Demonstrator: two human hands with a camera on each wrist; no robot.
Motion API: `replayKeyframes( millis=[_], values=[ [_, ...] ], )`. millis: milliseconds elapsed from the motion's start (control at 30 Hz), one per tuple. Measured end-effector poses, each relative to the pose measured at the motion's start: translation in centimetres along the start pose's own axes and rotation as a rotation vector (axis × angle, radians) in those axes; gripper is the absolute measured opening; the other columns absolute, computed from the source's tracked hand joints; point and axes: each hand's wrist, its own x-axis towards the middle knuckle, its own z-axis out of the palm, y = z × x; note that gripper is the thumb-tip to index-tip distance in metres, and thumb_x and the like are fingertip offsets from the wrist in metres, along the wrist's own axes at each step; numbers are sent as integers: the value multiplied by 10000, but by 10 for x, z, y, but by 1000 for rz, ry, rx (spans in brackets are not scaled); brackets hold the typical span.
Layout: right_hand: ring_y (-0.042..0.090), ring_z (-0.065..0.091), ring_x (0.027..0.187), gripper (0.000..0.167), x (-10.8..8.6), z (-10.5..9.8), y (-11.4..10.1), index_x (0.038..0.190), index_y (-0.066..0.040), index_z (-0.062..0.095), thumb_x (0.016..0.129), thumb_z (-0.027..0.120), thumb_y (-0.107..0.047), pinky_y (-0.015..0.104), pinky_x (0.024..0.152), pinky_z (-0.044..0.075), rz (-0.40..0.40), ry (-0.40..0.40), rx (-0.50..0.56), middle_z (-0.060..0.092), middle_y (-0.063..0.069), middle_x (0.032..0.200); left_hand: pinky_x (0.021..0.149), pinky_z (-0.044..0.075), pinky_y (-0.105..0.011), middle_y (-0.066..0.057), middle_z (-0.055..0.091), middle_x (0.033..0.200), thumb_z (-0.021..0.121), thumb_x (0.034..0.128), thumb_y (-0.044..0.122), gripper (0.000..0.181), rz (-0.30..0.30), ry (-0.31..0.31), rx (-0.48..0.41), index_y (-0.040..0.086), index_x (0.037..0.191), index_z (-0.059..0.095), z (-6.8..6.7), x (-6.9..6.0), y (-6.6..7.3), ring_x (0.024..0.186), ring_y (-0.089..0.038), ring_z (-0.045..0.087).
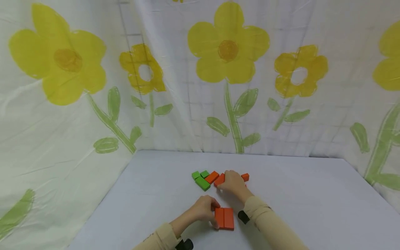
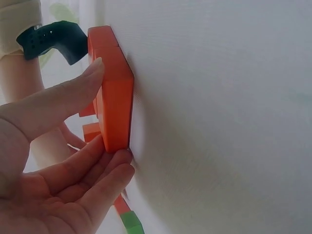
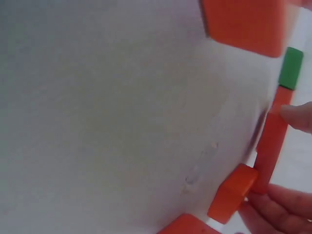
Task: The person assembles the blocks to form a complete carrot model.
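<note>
Left hand: the left hand (image 1: 203, 210) is clamped on the left red block (image 1: 219, 218), thumb at the near end, fingers at the far end; the block lies flat on the table (image 1: 150, 201).
Neighbour block: the right red block (image 1: 229, 219) lies flat alongside it, long sides touching, nearer the right arm.
Right hand: the right hand (image 1: 233, 183) reaches farther over the table; its thumb and fingers pinch the far red block (image 1: 219, 180), partly hidden by the hand; whether that block is lifted at all, I cannot tell.
Beside the right hand: a small orange block (image 1: 245, 177) shows just past the knuckles; an orange block (image 1: 212, 177) lies slanted left of the pinched one.
Green group: a long green block (image 1: 202, 183) lies slanted left of the orange one; two small green blocks (image 1: 196, 175) sit just behind it.
Sleeves: beige sleeves (image 1: 275, 222) cover both forearms; a dark device (image 1: 243, 217) sits at each wrist.
Backdrop: a white curtain (image 1: 175, 139) with yellow flowers hangs behind the table.
</note>
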Motion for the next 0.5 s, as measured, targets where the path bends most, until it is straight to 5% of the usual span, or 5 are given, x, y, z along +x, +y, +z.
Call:
replayKeyframes(
  millis=[300, 500],
  values=[
    [189, 560, 826, 558, -23, -28, 5, 1109, 36, 643, 702, 857, -281, 376, 751, 505, -4, -10, 136, 646, 60, 932, 747, 499, -297, 0, 651, 831, 889, 625, 26, 432, -6, -2, -6, -18, 1012, 702, 2, 2, 0, 774, -132, 556],
    [236, 604, 862, 493, -44, -44, 12, 1085, 15, 670, 664, 857, -162, 393, 755, 514, -77, -4, 160, 661, 41, 920, 752, 509, -317, -4, 656, 840, 888, 627, 41, 447, -16, -10, -3, -22, 1027, 698, 2, 2, -2, 776, -137, 562]
  ],
)
